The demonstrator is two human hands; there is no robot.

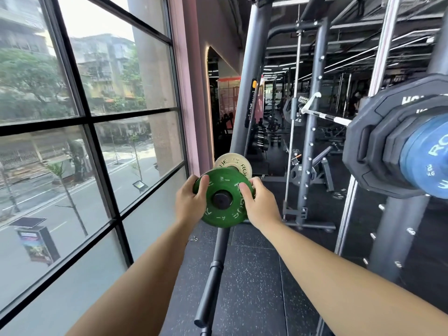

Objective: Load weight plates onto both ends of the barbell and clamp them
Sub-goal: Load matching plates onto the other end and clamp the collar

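A small green weight plate (224, 209) sits on a black storage peg (221, 200) whose end shows through its hole. My left hand (190, 201) grips the plate's left rim and my right hand (260, 204) grips its right rim. Behind it on the same peg is a white plate (238, 163). At the right edge, the barbell's near end carries black plates (378, 141) and a blue plate (426, 154); its steel shaft (324, 116) runs back into the rack.
A large window (84, 117) fills the left. A black rack post (249, 93) rises behind the plates. A black bar (213, 275) lies along the dark rubber floor below my arms. Rack uprights (308, 151) and more gym machines stand to the right and beyond.
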